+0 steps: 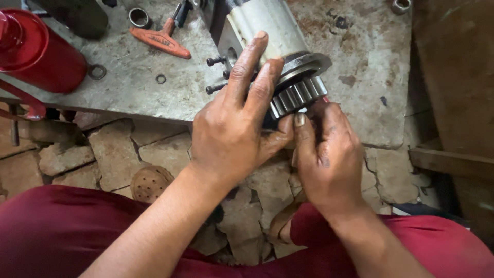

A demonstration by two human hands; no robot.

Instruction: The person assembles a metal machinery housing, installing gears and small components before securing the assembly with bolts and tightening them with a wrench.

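Both of my hands are on the metal pump body (262, 25) that lies at the near edge of the tabletop (154, 92). With my left hand (234, 131) I grip it from the side, index and middle fingers stretched up along its pale housing, thumb tucked under near the toothed gear (298, 95) at its end. My right hand (327, 154) is closed in just below that gear, thumb pressed up against the teeth, fingers curled around something small that I cannot make out; a bit of red shows at my fingertips. The gear sits against a round steel flange (311, 64) and overhangs the tabletop's edge, above the cracked stone floor (154, 154). Two dark bolts (216, 74) stick out of the housing on the left, just beside my left fingers.

Further back on the stained grey tabletop lies an orange T-handle tool (162, 41), with a short metal ring (139, 17) near it and two small washers (96, 71) well apart from my hands. A red cylinder (38, 51) lies at the far left. My dark red trousers (62, 231) fill the bottom of the view.
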